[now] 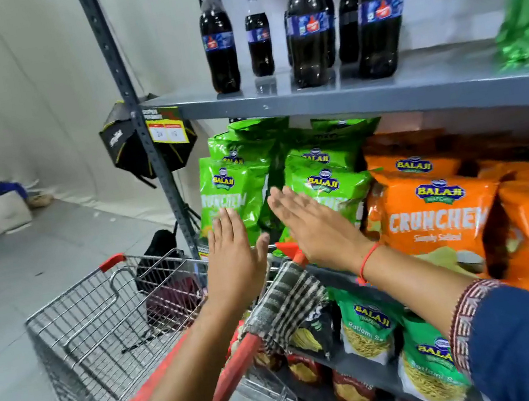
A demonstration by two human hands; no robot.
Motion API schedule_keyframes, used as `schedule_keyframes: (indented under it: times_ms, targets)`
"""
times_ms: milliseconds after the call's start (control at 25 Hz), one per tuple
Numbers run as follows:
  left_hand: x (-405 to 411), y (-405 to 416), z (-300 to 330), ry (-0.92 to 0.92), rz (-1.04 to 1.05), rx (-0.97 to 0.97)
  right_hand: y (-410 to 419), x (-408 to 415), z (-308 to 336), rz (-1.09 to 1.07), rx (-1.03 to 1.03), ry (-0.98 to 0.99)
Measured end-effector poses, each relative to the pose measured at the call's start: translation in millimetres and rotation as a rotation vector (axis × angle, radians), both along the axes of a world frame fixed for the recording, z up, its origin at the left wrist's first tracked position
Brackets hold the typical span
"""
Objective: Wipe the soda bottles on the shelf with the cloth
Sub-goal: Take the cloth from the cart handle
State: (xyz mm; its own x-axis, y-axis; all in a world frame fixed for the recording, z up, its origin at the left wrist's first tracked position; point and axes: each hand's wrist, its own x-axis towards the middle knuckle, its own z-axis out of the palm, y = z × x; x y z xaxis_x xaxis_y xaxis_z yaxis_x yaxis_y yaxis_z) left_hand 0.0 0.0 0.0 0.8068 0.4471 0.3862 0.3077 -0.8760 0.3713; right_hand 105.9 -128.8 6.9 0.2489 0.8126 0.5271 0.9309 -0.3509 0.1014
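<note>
Several dark cola bottles (pixel 309 30) with blue caps stand upright on the grey upper shelf (pixel 344 97). A blurred green bottle (pixel 528 16) is at the shelf's far right. A checked black-and-white cloth (pixel 286 304) hangs over the red handle of the shopping cart (pixel 79 333). My left hand (pixel 234 257) is flat and open above the cart, left of the cloth. My right hand (pixel 315 223) is flat and open, just above the cloth, in front of the green snack bags. Neither hand holds anything. Both hands are well below the bottles.
Green snack bags (pixel 240 186) and orange snack bags (pixel 431 215) fill the middle shelf. More packets (pixel 370 329) sit on the lower shelf. The wire cart stands close against the shelf post (pixel 139 116). A black softbox (pixel 129 142) hangs behind the post. Grey floor lies to the left.
</note>
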Motion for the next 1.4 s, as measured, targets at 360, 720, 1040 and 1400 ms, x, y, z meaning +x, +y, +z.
schedule_keyframes:
  times_ms: [360,720,1040,1400]
  targets:
    - [-33.6,-9.7,-72.8,0.482,0.047,-0.2,19.4,-5.9,-48.8,-0.018,-0.543,0.206]
    - [-40.0,-23.0,-67.4,0.356,0.072,-0.214,20.1,-0.5,-53.7,-0.061,-0.469,0.142]
    - [-41.5,-21.3,-42.4,0.274,0.079,-0.212,6.8,-6.8,-20.4,-0.043,-0.364,0.132]
    - [11.0,-54.0,46.6,-0.093,-0.24,-0.671,-34.4,-18.3,98.2,-0.041,-0.076,0.152]
